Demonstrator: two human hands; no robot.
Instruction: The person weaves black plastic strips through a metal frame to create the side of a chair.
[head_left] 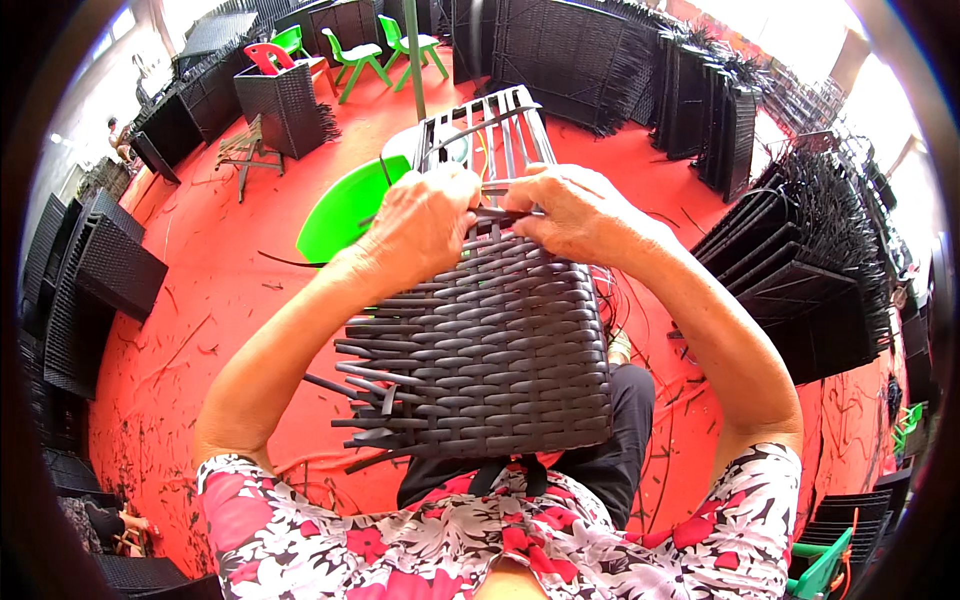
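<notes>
On my lap lies a half-woven black wicker panel (500,350), its near part a tight weave and its far part bare grey frame bars (540,140). Loose strip ends (375,400) stick out along its left side. At the far edge of the weave, my left hand (425,220) pinches a black plastic wicker strip (492,212). Close beside it, my right hand (580,212) is closed on the same strip, thumb and fingers pressed together among the bars. The fingers partly cover the strip.
A bright green plastic piece (345,210) with a rounded edge stands left of the frame. Strip scraps litter the red floor (200,350). Stacks of black woven panels (800,260) stand at right, left and back. Green chairs (355,55) and a red chair (270,58) stand farther off.
</notes>
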